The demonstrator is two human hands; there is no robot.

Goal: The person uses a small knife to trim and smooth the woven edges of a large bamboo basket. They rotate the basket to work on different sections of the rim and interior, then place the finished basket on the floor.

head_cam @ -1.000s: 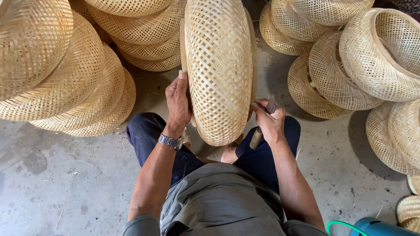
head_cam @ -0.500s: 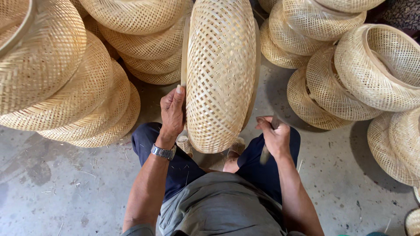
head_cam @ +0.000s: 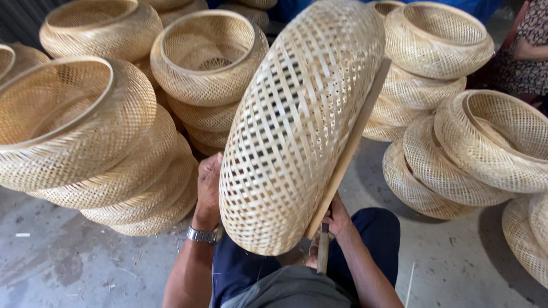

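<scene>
Where the head camera looks down over the person's lap, a large woven basket (head_cam: 297, 125) stands on edge between the knees, tilted so that its long axis runs from the lower left near the lap up to the upper right, with its rounded back facing the camera and to the left and its flat rim edge (head_cam: 351, 148) turned to the right. The left hand (head_cam: 210, 185) lies flat against the basket's left side with fingers spread in a wide grip, steadying rather than clasping it; a metal wristwatch (head_cam: 204, 234) sits on that wrist. The right hand (head_cam: 337, 219) is tucked under the lower end of the rim, mostly hidden by the basket, and its grip is closed around a thin dark-handled tool (head_cam: 322, 251) that points down toward the lap. Dark blue trousers (head_cam: 377, 234) show on either side of the basket's lower end. To the left, a stack of similar baskets (head_cam: 97, 148) leans close to the left hand, with more piled behind it (head_cam: 205, 57). To the right, further baskets (head_cam: 451, 142) crowd just beside the rim edge. Another person's patterned sleeve (head_cam: 525, 51) shows at the far right. Bare grey concrete floor (head_cam: 68, 268) lies below.
</scene>
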